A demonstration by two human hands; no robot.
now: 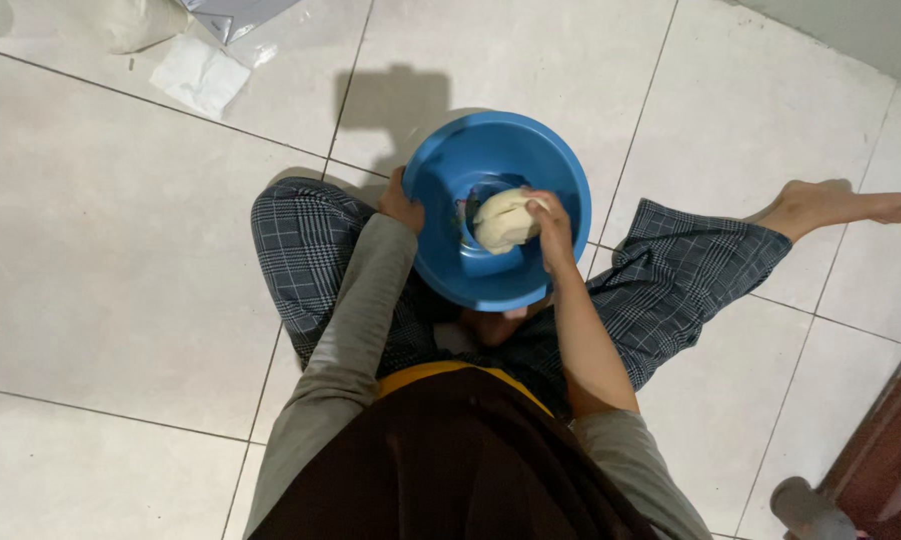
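Note:
A round blue plastic bowl (530,150) rests on my lap as I sit cross-legged on a tiled floor. Inside it lies a pale lump of dough (500,220). My left hand (400,203) grips the bowl's left rim. My right hand (550,228) reaches into the bowl and presses on the right side of the dough, fingers curled over it. My checked trousers and grey sleeves fill the area below the bowl.
White floor tiles (120,260) surround me. A crumpled white paper (200,75) and a grey plastic bag (235,15) lie at the top left. My bare foot (840,205) stretches to the right. A dark wooden piece (885,450) and a grey slipper (805,510) sit at the bottom right.

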